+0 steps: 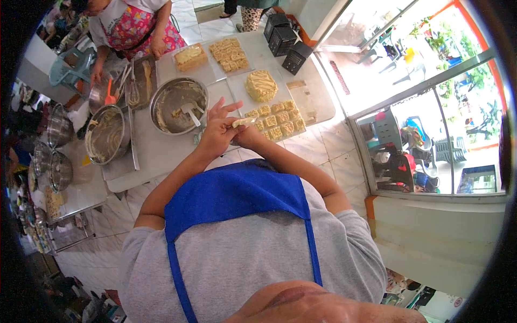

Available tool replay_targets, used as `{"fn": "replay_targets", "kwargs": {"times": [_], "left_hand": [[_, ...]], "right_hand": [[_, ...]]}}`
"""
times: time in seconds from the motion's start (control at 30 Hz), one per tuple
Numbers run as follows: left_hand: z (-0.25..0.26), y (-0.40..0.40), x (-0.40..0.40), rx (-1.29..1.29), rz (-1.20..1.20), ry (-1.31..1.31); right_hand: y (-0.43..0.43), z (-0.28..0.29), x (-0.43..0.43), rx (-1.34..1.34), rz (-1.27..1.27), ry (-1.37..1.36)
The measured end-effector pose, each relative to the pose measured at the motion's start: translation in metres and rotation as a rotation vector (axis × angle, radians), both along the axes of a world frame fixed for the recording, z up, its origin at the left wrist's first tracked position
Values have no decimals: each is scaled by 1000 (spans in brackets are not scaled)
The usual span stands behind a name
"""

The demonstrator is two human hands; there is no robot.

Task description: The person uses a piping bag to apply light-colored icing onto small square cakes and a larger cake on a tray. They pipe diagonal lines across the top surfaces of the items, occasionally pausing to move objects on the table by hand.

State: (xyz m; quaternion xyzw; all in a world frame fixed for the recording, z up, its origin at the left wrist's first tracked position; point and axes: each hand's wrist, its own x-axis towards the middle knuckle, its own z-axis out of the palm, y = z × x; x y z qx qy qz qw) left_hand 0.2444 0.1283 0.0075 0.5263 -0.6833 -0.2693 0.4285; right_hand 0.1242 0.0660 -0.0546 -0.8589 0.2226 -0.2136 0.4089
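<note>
My left hand (218,131) and my right hand (248,135) meet over the table's near edge. Between their fingertips is a small pale, cream-coloured piece (243,122), too small to name; my left hand has some fingers raised. Left of the hands stands a steel mixing bowl (156,117) smeared with batter or cream, a white spatula (190,114) lying in it. To the right, square cake pieces (282,117) with crumb coating sit in rows on a tray. Behind them is a round frosted cake (261,86). My palms are partly hidden.
A second smeared bowl (106,135) and a metal tray with a whisk (133,95) stand left. More cakes (229,55) lie at the back, near black boxes (282,40). A person in a floral apron (135,30) stands across the table. A glass door frame (363,117) is at right.
</note>
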Motion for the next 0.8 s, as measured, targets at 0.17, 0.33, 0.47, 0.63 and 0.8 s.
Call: {"fn": "replay_targets", "kwargs": {"times": [0.17,0.33,0.47,0.63,0.8], "left_hand": [[-4,-1,-5,-6,-7,3],[-4,-4,-9,-79,-18,-134],[-11,-7,-12,-105,-77,-170],[-13,-13,-26,-129,-18,-93],[-49,-4,-6,2,-61,-172]], "right_hand": [[1,-9,-5,-10,-61,-33],[-1,-26,-6,-38,-75,-27],[-7,-50,-9,-99,-98,-32],[-27,-81,-28,-537,-181,306],[-36,-2,-74,816,-794,-334]]}}
